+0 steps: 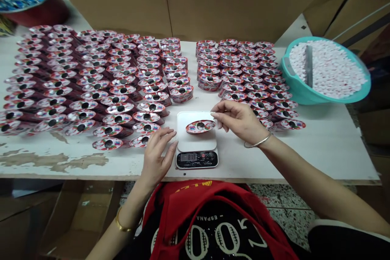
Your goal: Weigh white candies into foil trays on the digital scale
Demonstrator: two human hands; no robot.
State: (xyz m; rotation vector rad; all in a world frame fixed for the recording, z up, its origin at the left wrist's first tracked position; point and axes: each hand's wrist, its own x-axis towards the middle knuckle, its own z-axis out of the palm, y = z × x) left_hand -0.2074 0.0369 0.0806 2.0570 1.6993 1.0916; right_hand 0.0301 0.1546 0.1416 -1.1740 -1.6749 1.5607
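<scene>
A small white digital scale (196, 142) sits at the table's near edge, its display lit. On its platform rests one red round container (200, 126) with a hole in its lid. My right hand (240, 121) hovers just right of that container, thumb and fingers pinched together near its rim; what they hold is too small to make out. My left hand (157, 153) lies flat on the table left of the scale, fingers stretched out, touching nothing else.
Rows of several identical red containers (91, 81) cover the table on the left, with another group (250, 77) behind the scale on the right. A teal basin (304, 93) of small white pieces stands far right. Cardboard boxes (213, 0) line the back.
</scene>
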